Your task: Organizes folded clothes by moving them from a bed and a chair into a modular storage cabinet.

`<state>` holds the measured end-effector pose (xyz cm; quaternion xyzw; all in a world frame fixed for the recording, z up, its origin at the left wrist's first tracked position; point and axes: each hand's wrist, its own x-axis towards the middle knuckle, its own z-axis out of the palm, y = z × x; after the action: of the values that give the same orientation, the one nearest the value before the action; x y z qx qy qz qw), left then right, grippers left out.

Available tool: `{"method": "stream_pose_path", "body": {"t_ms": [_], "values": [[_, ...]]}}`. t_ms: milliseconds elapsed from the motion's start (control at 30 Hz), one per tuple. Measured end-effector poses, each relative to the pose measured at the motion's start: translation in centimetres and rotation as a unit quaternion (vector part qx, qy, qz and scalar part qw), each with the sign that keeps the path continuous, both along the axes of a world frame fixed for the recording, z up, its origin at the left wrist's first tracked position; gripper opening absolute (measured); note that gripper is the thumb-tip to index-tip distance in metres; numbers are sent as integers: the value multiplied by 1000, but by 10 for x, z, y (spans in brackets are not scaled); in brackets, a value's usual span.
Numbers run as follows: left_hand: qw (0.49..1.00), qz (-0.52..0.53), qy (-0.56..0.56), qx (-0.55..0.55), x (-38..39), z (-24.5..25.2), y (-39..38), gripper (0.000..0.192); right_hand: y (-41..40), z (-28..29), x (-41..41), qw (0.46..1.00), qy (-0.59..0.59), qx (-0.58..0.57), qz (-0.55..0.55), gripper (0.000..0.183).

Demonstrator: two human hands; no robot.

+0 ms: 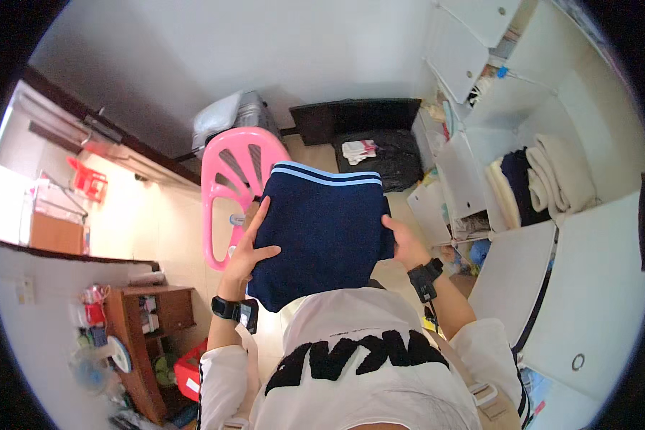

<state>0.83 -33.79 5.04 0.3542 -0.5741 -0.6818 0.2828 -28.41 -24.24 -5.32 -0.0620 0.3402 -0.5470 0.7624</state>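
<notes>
A folded navy garment (322, 236) with light-blue stripes along its far edge is held up before my chest. My left hand (247, 252) grips its left side, thumb on top and fingers along the edge. At the right edge, my right hand (406, 242) pinches the cloth with the thumb above; its other fingers are partly hidden. Just beyond the garment and to the left stands a pink plastic chair (242, 156), partly covered by the cloth. Both wrists carry black strapped devices.
On the right, a white cube wardrobe (516, 263) has an open compartment with folded clothes (537, 183). A grey suitcase (255, 113) stands by the wall. White cloth (359, 151) lies on black plastic (392, 156). At lower left are a brown cabinet (134, 333), fan (99, 360) and red basket (191, 371).
</notes>
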Motion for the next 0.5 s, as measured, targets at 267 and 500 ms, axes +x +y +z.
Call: {"method": "stream_pose_path", "body": {"t_ms": [267, 500], "values": [[968, -110, -95, -205, -95, 16, -22, 93, -12, 37, -5, 997, 69, -27, -9, 51], [764, -130, -328, -540, -201, 39, 0, 81, -40, 106, -11, 973, -5, -170, -153, 58]]}}
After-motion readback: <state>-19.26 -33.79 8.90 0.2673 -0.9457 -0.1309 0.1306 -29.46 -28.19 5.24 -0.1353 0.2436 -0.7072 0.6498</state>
